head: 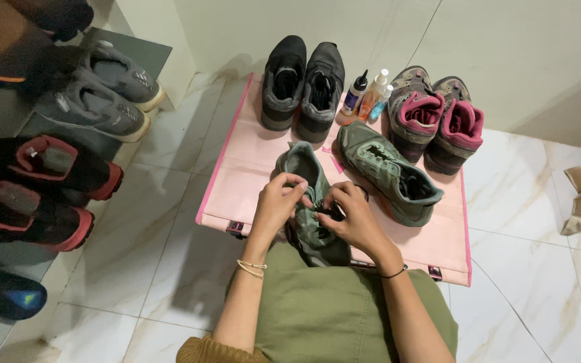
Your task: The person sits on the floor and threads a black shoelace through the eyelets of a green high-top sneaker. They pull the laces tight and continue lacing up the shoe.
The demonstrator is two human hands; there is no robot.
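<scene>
Gripping laces of green sneaker [311, 202], both hands at work. Left hand [278, 202] pinches lace at shoe's tongue, fingers curled tight. Right hand [351, 214] clenched on dark lace just beside it, thumbs nearly touching. Sneaker lies heel toward lap, toe pointing away, resting on pink mat [250, 161] at its near edge. Matching green sneaker [388, 171] lies right of it, apart. Black pair [304, 84] at mat's far edge; three small bottles [369, 97] beside; grey-pink pair [435, 117] far right. More shoes on rack [55, 121] left.

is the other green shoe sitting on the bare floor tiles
No, the second green shoe lies on the pink mat, right of the hands.
</scene>
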